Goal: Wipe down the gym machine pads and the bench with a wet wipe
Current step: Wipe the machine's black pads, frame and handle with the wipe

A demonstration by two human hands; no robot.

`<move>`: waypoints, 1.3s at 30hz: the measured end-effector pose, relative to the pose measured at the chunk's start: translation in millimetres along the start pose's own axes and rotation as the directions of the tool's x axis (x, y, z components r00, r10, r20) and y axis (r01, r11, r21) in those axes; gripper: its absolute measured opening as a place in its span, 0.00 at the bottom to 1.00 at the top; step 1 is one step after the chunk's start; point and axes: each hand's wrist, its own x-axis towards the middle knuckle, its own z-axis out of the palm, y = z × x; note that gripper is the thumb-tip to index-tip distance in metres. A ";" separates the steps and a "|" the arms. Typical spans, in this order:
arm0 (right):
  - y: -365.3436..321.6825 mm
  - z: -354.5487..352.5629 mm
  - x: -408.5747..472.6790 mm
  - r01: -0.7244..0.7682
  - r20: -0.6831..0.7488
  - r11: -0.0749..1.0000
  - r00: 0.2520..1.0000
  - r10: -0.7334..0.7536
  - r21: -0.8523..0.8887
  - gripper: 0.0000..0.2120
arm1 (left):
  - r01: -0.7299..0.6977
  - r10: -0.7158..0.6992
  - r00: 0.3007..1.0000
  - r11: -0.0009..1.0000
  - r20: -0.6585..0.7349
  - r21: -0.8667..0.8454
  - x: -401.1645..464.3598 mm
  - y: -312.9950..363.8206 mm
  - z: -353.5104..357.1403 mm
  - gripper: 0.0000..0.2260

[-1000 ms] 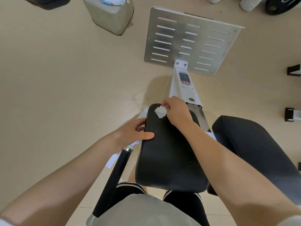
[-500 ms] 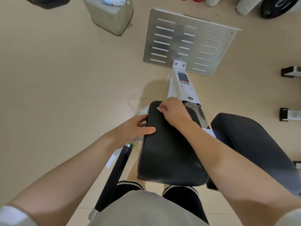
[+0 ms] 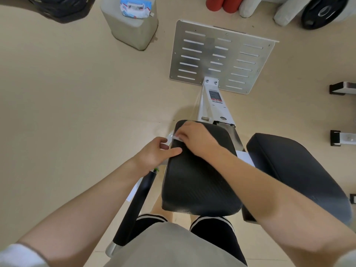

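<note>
A black textured machine pad (image 3: pixel 200 176) fills the middle of the view. My right hand (image 3: pixel 194 137) presses a small white wet wipe (image 3: pixel 176 138) onto the pad's far left edge; most of the wipe is hidden under the fingers. My left hand (image 3: pixel 156 151) grips the pad's left side, thumb lying on top. A second black pad (image 3: pixel 296 170) sits to the right, untouched.
The machine's slotted metal footplate (image 3: pixel 221 56) and white frame (image 3: pixel 213 105) lie ahead on the beige floor. A black handle bar (image 3: pixel 134 207) runs down at lower left. A wipe packet (image 3: pixel 134 6) rests on a grey block (image 3: pixel 131 29). Red rollers (image 3: pixel 221 4) and a weight plate (image 3: pixel 323 10) lie at the back.
My right hand has slid the wipe from the pad's far end toward its left edge, closer to my left hand. The left hand has stayed on the pad's side.
</note>
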 end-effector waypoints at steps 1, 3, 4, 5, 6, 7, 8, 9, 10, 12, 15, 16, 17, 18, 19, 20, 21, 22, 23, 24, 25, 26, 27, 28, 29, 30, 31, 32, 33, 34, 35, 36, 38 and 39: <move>14.7 -5.2 -2.8 -0.056 0.005 0.998 0.998 0.056 -0.018 0.14 | -0.016 0.016 1.000 1.000 -0.017 0.001 -3.7 2.0 1.5 0.28; 52.4 -10.6 -7.0 -0.204 -0.039 0.976 0.979 0.201 -0.076 0.14 | -0.065 0.065 0.997 0.998 -0.046 0.007 -11.6 5.1 4.3 0.23; 70.3 -11.7 -10.8 -0.285 -0.069 0.952 0.958 0.278 -0.109 0.13 | -0.085 0.085 0.995 0.996 -0.048 0.001 -15.4 5.5 5.9 0.21; 85.1 -11.1 -14.9 -0.348 -0.087 0.929 0.937 0.339 -0.128 0.12 | -0.106 0.105 0.994 0.994 -0.030 -0.018 -19.1 5.1 7.8 0.20; 94.9 -8.9 -18.1 -0.385 -0.096 0.914 0.922 0.375 -0.126 0.12 | -0.124 0.125 0.992 0.991 0.005 -0.041 -23.0 4.2 10.3 0.19; 100.0 -6.5 -18.5 -0.399 -0.113 0.913 0.914 0.389 -0.089 0.12 | -0.142 0.144 0.989 0.988 0.033 -0.057 -26.5 2.9 12.8 0.18; 97.9 -4.7 -19.2 -0.392 -0.133 0.920 0.913 0.386 -0.023 0.13 | -0.154 0.157 0.987 0.986 0.044 -0.065 -28.8 1.3 15.2 0.19; 90.4 -4.2 -20.1 -0.364 -0.158 0.929 0.916 0.370 0.066 0.13 | -0.154 0.157 0.987 0.985 0.035 -0.084 -30.1 -0.2 18.1 0.19; 78.6 -4.1 -22.6 -0.297 -0.172 0.946 0.933 0.316 0.130 0.13 | -0.138 0.140 0.990 0.983 0.013 -0.120 -30.7 -1.1 20.0 0.20; 49.9 -2.9 -32.5 -0.087 -0.158 0.978 0.980 0.118 0.190 0.12 | -0.105 0.099 0.994 0.977 -0.045 -0.183 -32.3 -0.9 22.1 0.20; 30.0 3.3 -56.2 0.199 -0.162 0.957 0.973 -0.166 0.210 0.10 | -0.061 0.057 0.978 0.998 -0.199 -0.016 -36.2 4.0 25.9 0.25; 33.2 3.7 -62.3 0.246 -0.172 0.942 0.962 -0.210 0.229 0.09 | -0.047 0.060 0.964 0.997 -0.259 0.055 -38.8 6.1 29.0 0.25; 40.8 3.3 -64.5 0.253 -0.180 0.934 0.961 -0.211 0.254 0.09 | -0.041 0.077 0.947 0.992 -0.313 0.119 -42.4 8.4 32.8 0.22; 50.2 1.2 -63.7 0.226 -0.184 0.937 0.966 -0.180 0.267 0.09 | -0.043 0.110 0.930 0.980 -0.349 0.195 -47.4 10.4 37.7 0.20; 62.5 -0.6 -60.2 0.170 -0.185 0.948 0.975 -0.123 0.269 0.10 | -0.045 0.153 0.920 0.956 -0.360 0.291 -53.0 12.3 43.5 0.17; 76.1 -2.8 -54.6 0.091 -0.181 0.962 0.982 -0.045 0.258 0.10 | -0.055 0.201 0.914 0.922 -0.352 0.382 -57.3 12.8 48.6 0.16; 90.8 -5.4 -47.7 -0.010 -0.177 0.972 0.983 0.054 0.236 0.10 | -0.075 0.239 0.910 0.899 -0.340 0.431 -60.0 12.1 52.2 0.15; 105.7 -6.5 -40.1 -0.115 -0.175 0.967 0.972 0.157 0.227 0.11 | -0.089 0.249 0.909 0.899 -0.334 0.428 -61.6 11.4 53.4 0.14; 117.9 -5.8 -33.5 -0.199 -0.166 0.951 0.956 0.242 0.238 0.11 | -0.097 0.239 0.912 0.915 -0.333 0.393 -62.7 11.1 52.6 0.14; 125.4 -4.3 -29.9 -0.245 -0.161 0.936 0.943 0.290 0.254 0.11 | -0.102 0.230 0.913 0.929 -0.337 0.357 -62.6 10.7 50.7 0.13; 128.0 -1.9 -29.6 -0.249 -0.171 0.931 0.939 0.300 0.267 0.11 | -0.106 0.225 0.914 0.936 -0.338 0.337 -61.1 10.0 48.7 0.12; 126.3 0.4 -33.3 -0.218 -0.193 0.934 0.941 0.278 0.282 0.11 | -0.107 0.225 0.914 0.937 -0.338 0.334 -59.4 9.9 47.7 0.11; 122.0 2.8 -41.4 -0.160 -0.217 0.939 0.948 0.232 0.304 0.10 | -0.103 0.222 0.914 0.937 -0.340 0.335 -58.4 9.8 48.0 0.11; 115.4 4.4 -54.0 -0.076 -0.248 0.943 0.955 0.161 0.323 0.09 | -0.097 0.217 0.913 0.938 -0.345 0.333 -58.4 9.8 49.0 0.13; 109.2 5.9 -68.7 0.025 -0.278 0.945 0.958 0.071 0.326 0.08 | -0.093 0.212 0.910 0.941 -0.356 0.324 -58.3 9.6 50.2 0.14; 103.8 7.2 -84.6 0.119 -0.295 0.937 0.955 -0.018 0.329 0.07 | -0.094 0.210 0.907 0.946 -0.364 0.311 -58.8 8.3 51.2 0.16; 100.7 7.6 -99.4 0.182 -0.298 0.921 0.951 -0.077 0.344 0.07 | -0.098 0.208 0.906 0.950 -0.369 0.295 -60.0 7.2 52.2 0.17; 100.5 7.0 -109.5 0.221 -0.287 0.906 0.951 -0.118 0.360 0.07 | -0.104 0.207 0.904 0.955 -0.374 0.277 -61.2 6.9 53.1 0.18; 102.5 5.8 -112.9 0.238 -0.269 0.895 0.953 -0.140 0.377 0.07 | -0.107 0.201 0.905 0.961 -0.376 0.256 -61.7 6.4 53.5 0.17; 105.1 3.6 -110.9 0.243 -0.253 0.886 0.956 -0.149 0.394 0.07 | -0.110 0.197 0.905 0.965 -0.377 0.240 -62.9 7.2 54.4 0.16; 109.0 2.7 -104.3 0.229 -0.244 0.887 0.960 -0.137 0.402 0.07 | -0.107 0.189 0.906 0.968 -0.379 0.226 -63.3 7.5 55.2 0.15; 113.4 2.3 -95.1 0.196 -0.246 0.894 0.964 -0.101 0.403 0.08 | -0.106 0.185 0.906 0.970 -0.381 0.219 -63.4 8.2 56.3 0.15; 124.6 4.0 -71.4 0.060 -0.259 0.907 0.964 0.055 0.417 0.09 | -0.099 0.170 0.904 0.976 -0.392 0.194 -61.7 7.1 57.9 0.16; 130.2 6.0 -59.8 -0.028 -0.258 0.902 0.954 0.153 0.431 0.10 | -0.100 0.163 0.903 0.980 -0.398 0.173 -60.2 6.1 58.3 0.18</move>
